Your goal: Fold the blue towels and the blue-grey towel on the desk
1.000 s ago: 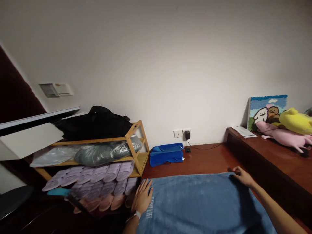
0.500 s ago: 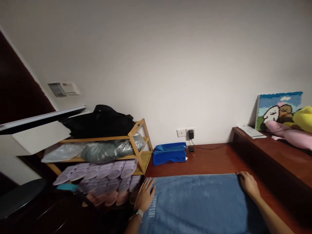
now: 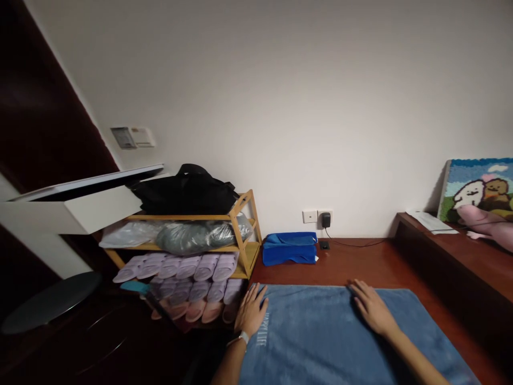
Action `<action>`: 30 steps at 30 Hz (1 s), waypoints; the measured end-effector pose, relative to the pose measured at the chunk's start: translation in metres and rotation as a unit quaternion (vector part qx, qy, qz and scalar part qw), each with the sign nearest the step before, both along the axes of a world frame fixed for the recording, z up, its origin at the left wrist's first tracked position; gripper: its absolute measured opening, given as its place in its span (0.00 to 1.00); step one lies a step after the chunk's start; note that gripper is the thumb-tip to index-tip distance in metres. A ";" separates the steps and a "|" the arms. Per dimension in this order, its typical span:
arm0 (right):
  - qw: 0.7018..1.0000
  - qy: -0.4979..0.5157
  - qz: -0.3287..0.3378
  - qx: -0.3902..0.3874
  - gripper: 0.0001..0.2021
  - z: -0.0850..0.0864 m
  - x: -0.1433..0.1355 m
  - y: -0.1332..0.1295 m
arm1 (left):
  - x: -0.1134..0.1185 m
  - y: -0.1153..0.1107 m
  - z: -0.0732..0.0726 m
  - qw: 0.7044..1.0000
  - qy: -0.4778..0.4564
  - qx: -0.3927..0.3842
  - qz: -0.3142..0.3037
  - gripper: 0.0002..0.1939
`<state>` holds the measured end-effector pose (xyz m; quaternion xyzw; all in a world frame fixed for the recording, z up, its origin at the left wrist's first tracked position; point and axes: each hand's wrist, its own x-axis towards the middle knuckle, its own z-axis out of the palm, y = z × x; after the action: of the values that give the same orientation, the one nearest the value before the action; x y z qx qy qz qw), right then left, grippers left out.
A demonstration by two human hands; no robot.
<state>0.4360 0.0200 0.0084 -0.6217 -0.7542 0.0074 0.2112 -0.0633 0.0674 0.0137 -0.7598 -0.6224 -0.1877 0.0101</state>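
Note:
A blue-grey towel (image 3: 316, 331) with "HAPPY LIFE" lettering near its left edge lies spread flat on a reddish-brown wooden desk (image 3: 360, 267). My left hand (image 3: 251, 310) rests on the towel's far left corner, fingers stretched out, a pale band on its wrist. Flat on the towel near its far edge, right of the middle, lies my right hand (image 3: 371, 306), its fingers spread. Beyond the towel, by the wall, sit folded bright blue cloths (image 3: 289, 248).
On the left stands a wooden rack (image 3: 251, 230) with lilac slippers (image 3: 200, 267), plastic-wrapped bundles and a black bag (image 3: 186, 192). A round dark stool (image 3: 52, 302) is below it. A charger (image 3: 326, 220) hangs in the wall socket. On a raised ledge at right are papers (image 3: 430, 222), a pink plush toy (image 3: 487, 224) and a dog picture (image 3: 476, 184).
My right hand has moved left from the towel's far right corner to a spot right of its middle. My left hand stays at the left corner. The view has turned slightly left.

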 end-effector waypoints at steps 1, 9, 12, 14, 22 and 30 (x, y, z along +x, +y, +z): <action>0.999 0.004 0.026 -0.027 0.28 0.001 -0.027 0.001 | 0.000 0.000 0.000 1.000 0.000 -0.002 -0.001 0.26; 0.991 -0.037 0.008 -0.131 0.31 0.001 -0.066 0.000 | 0.000 0.001 -0.003 1.000 0.012 0.001 0.008 0.25; 0.986 -0.058 -0.061 -0.141 0.31 -0.007 -0.005 -0.004 | 0.000 0.003 -0.002 1.000 0.019 -0.001 0.010 0.26; 0.979 -0.069 -0.115 -0.153 0.33 -0.014 0.044 -0.007 | 0.001 0.003 -0.001 1.000 0.021 -0.001 0.010 0.26; 0.969 -0.069 -0.209 -0.109 0.37 -0.053 0.158 -0.021 | 0.004 0.001 0.009 0.999 0.036 -0.019 0.013 0.25; 0.965 -0.082 -0.214 -0.128 0.34 -0.042 0.156 -0.020 | 0.004 -0.003 0.011 0.999 0.034 -0.020 0.008 0.25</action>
<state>0.5923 -0.0005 -0.0338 -0.7888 -0.6112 0.0074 0.0645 -0.0590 0.0649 0.0243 -0.7611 -0.6309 -0.1492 0.0178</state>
